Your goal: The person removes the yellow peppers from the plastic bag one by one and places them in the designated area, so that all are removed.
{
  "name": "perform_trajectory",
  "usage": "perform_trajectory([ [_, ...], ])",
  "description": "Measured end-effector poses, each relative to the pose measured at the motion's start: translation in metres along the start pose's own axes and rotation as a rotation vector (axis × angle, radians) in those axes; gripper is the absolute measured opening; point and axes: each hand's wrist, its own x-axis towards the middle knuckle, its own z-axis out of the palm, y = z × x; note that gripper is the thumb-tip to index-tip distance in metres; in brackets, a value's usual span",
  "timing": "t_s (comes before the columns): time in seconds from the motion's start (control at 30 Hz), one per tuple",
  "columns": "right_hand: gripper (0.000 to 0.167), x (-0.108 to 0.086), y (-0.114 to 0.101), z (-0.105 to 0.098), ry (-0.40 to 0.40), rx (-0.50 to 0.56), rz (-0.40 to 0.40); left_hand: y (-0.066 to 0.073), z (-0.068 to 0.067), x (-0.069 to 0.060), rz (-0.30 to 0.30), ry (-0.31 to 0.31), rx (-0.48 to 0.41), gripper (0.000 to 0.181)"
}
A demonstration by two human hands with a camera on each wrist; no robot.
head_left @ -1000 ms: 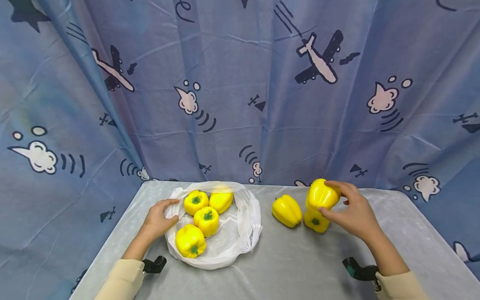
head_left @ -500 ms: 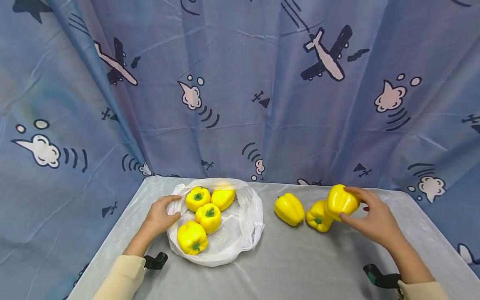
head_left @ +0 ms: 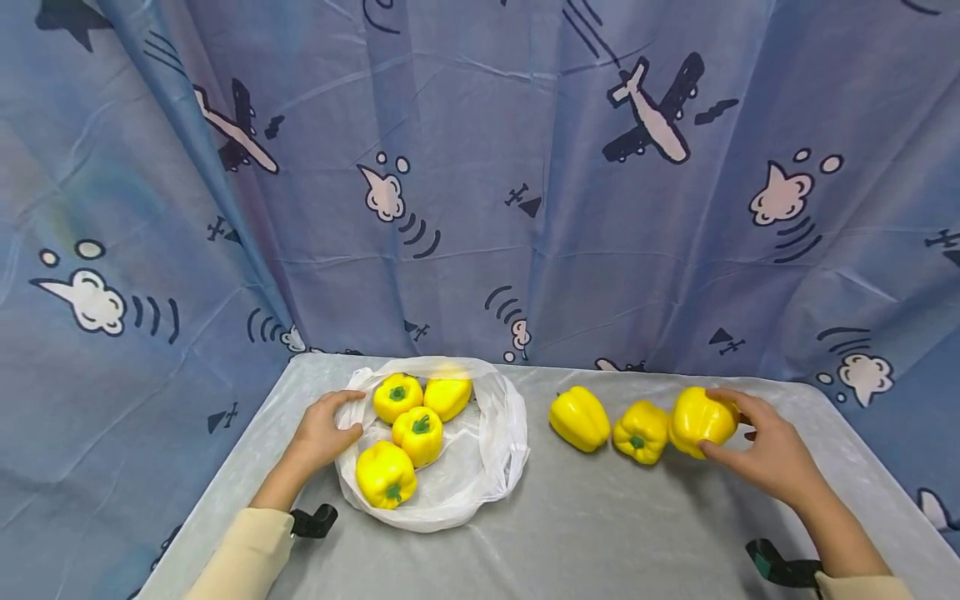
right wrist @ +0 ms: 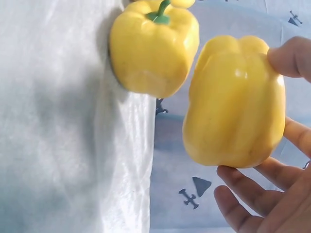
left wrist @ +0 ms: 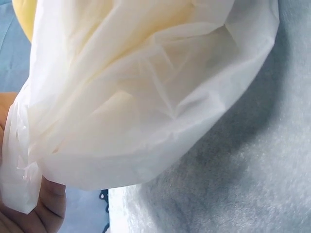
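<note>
My right hand [head_left: 776, 454] holds a yellow bell pepper [head_left: 692, 421] at the right of the head view, thumb on one side and fingers on the other. In the right wrist view this bell pepper [right wrist: 235, 104] looks just off the table, but contact is hard to judge. Beside it to the left lies a second yellow pepper [head_left: 641, 432], and further left a third yellow pepper [head_left: 580, 419] on its side. My left hand [head_left: 322, 433] pinches the left rim of a white plastic bag [head_left: 512, 425], its edge bunched between thumb and fingers in the left wrist view. Several yellow peppers [head_left: 417, 435] sit inside.
The grey cloth-covered table [head_left: 570, 525] ends at a blue curtain [head_left: 450, 275] with printed planes and clouds. Black wrist cameras sit below both hands, the left camera [head_left: 315, 522] near the bag and the right camera [head_left: 780, 567] near the front.
My right hand has carried its bell pepper right and lower, from in front of the second pepper to its right side. The left hand still grips the bag. The head view has shifted slightly.
</note>
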Motion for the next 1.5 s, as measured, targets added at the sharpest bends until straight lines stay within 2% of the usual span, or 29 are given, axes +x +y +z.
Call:
perform_trajectory([
  [0.27, 0.071, -0.003, 0.015, 0.006, -0.043, 0.021, -0.008, 0.001, 0.000, 0.000, 0.005, 0.007, 0.001, 0.049],
  [0.5, 0.073, -0.007, 0.025, 0.016, -0.114, 0.027, 0.048, 0.001, -0.001, -0.001, -0.016, -0.002, -0.005, 0.049],
  [0.8, 0.076, -0.008, 0.034, 0.024, -0.174, 0.059, 0.087, -0.002, 0.000, -0.001, 0.033, 0.026, 0.004, 0.049],
  [1.03, 0.077, -0.008, 0.038, 0.029, -0.188, 0.097, 0.108, -0.002, 0.000, -0.002, 0.024, 0.023, 0.001, 0.049],
  [1.2, 0.077, -0.008, 0.040, 0.033, -0.184, 0.096, 0.108, -0.001, 0.000, -0.001, 0.031, 0.024, 0.001, 0.049],
  [1.5, 0.076, -0.009, 0.043, 0.036, -0.183, 0.106, 0.117, -0.002, 0.000, 0.000, 0.008, 0.018, 0.000, 0.050],
])
